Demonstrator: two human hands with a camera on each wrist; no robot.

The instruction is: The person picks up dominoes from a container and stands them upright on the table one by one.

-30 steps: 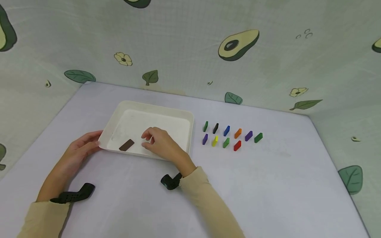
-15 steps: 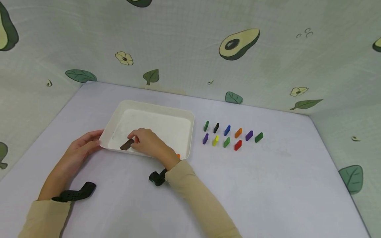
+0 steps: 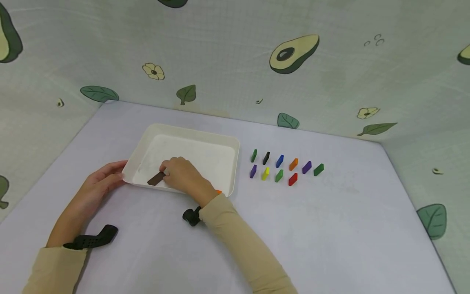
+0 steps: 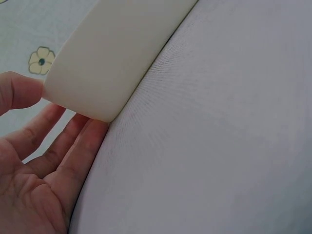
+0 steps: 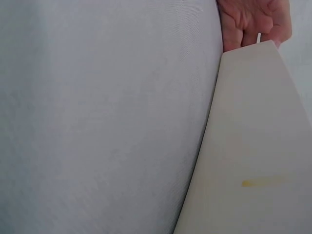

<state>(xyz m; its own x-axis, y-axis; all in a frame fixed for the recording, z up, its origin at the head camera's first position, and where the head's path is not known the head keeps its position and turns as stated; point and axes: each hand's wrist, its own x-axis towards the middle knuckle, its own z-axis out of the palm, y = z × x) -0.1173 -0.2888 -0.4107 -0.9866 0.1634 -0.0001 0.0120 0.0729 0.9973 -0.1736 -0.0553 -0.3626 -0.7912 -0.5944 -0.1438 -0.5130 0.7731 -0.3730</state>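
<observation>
My right hand [image 3: 183, 173] reaches into the white tray [image 3: 205, 143]. Its thumb and fingertips pinch the right end of a dark brown domino [image 3: 156, 179], which lies slanted by the tray's front wall; the pinched end is hidden. Fingers extended, my left hand [image 3: 100, 183] touches the tray's front left corner from outside. In the left wrist view, the thumb [image 4: 24, 91] meets one edge of the tray's corner and the other fingers rest against its lower end. The right wrist view shows the tray's outer wall [image 5: 253, 122] with the left hand [image 5: 253, 22] beyond, but not the right hand.
A sliver of an orange piece [image 3: 218, 192] shows in the tray beside the right wrist. Right of the tray, several coloured dominoes stand upright in two rows, among them a black one [image 3: 266, 158] and a red one [image 3: 293, 179]. A patterned cloth [image 3: 227, 61] hangs behind the table.
My right hand has moved left and down onto the brown domino's end and taken hold of it. The orange piece has come into view. My left hand stays at the tray corner.
</observation>
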